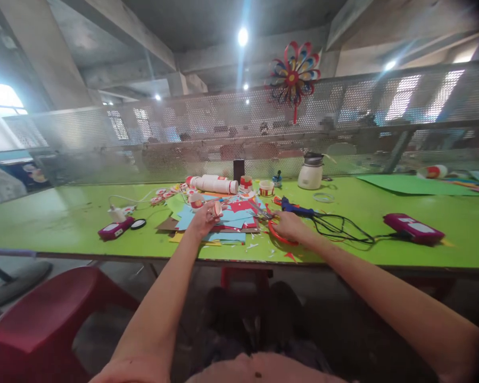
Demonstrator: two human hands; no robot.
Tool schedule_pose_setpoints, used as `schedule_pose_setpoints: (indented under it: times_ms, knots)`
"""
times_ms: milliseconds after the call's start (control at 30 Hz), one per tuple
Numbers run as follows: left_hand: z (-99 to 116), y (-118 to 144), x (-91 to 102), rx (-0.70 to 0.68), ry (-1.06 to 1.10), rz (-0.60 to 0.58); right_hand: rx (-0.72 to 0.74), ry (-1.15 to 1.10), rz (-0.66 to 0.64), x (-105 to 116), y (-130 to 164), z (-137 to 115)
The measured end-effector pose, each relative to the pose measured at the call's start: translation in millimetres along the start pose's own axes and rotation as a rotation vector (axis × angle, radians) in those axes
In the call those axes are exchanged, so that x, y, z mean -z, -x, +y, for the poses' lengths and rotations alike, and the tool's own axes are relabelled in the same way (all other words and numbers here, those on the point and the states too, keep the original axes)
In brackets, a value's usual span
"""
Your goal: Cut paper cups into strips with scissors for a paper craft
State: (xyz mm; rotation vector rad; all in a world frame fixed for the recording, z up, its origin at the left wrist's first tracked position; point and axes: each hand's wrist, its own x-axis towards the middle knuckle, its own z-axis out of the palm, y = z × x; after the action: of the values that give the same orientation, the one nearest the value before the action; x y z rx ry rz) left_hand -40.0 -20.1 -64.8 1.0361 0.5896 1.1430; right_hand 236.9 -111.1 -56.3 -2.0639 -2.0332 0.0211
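My left hand (pixel 205 217) is stretched over a heap of red, blue and yellow paper pieces (pixel 233 219) on the green table (pixel 64 223) and pinches a small red-and-white paper piece (pixel 217 208) between its fingers. My right hand (pixel 288 225) rests on the table to the right of the heap, closed on the red handles of a pair of scissors (pixel 272 230) whose blades point left toward the paper.
A blue glue gun (pixel 297 208) with black cables lies right of my right hand. Magenta power strips (pixel 413 228) (pixel 115 229), a white tube (pixel 213 184), small cups (pixel 266 188) and a white kettle (pixel 310 171) stand about. A red plastic chair (pixel 43 324) sits at the lower left. A mesh fence backs the table.
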Motion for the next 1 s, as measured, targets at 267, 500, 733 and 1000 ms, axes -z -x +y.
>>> schedule_pose_setpoints:
  times_ms: [267, 500, 733, 1000]
  knots:
    - [-2, 2, 4.8, 0.091, 0.087, -0.043, -0.026, 0.022, 0.162, -20, 8, 2]
    - [2, 11, 1.0, 0.139, 0.146, -0.121, -0.006, 0.035, 0.362, -22, 19, -1]
    - [3, 11, 0.9, 0.143, 0.182, -0.141, 0.057, 0.026, 0.386, -25, 18, 0]
    - [2, 9, 5.3, 0.168, 0.199, -0.151, 0.164, 0.084, 0.235, -22, 16, -6]
